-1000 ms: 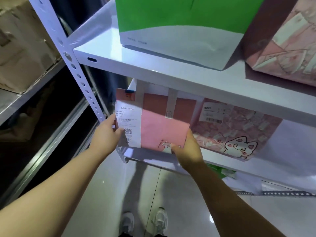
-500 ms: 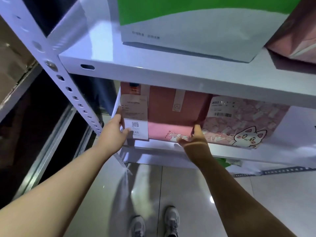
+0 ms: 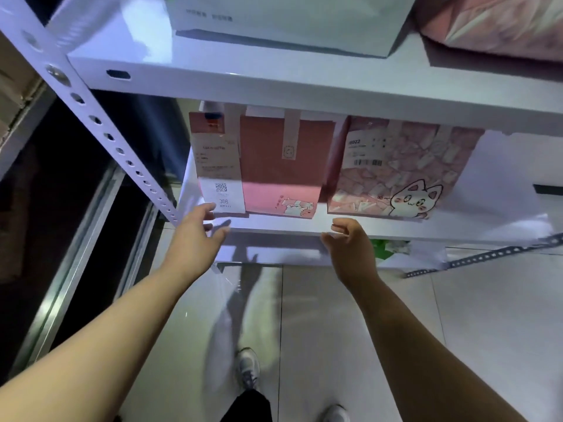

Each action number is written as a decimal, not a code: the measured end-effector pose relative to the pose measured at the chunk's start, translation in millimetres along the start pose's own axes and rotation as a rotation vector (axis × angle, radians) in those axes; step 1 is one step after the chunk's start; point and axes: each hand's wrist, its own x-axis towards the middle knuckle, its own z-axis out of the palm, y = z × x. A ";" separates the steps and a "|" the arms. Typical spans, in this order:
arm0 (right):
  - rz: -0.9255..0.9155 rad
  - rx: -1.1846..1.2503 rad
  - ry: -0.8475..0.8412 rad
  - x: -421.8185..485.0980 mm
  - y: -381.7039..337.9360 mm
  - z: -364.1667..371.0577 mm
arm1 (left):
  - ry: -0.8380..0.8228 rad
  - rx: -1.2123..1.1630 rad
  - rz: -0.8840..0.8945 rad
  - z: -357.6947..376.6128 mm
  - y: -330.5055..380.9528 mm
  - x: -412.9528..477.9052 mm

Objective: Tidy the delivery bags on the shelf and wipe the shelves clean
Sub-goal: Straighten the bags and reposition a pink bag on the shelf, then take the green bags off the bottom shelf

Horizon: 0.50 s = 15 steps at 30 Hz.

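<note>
Both hands empty at the white metal middle shelf (image 3: 274,229) edge, left hand (image 3: 198,236) fingers spread, right hand (image 3: 350,242) loosely curled, pink paper delivery bag (image 3: 274,166) upright beyond, seemingly squared beside cat-print pink bag (image 3: 396,172)

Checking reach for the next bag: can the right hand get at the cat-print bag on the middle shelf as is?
Probably yes. The right hand hangs empty at the shelf's front edge, just below-left of the cat-print bag, whose front stands uncovered; the plain pink bag only flanks it.
</note>
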 end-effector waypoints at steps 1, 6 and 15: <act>-0.020 -0.004 -0.006 -4.7 8.4 -4.1 | -0.008 -0.003 -0.005 6.2 0.2 -5.3; 0.001 -0.024 -0.052 -23.6 64.8 -34.4 | -0.035 0.084 -0.006 51.6 2.5 -41.3; -0.019 -0.091 -0.086 -58.3 199.0 -114.4 | -0.066 0.207 0.061 180.1 20.6 -137.9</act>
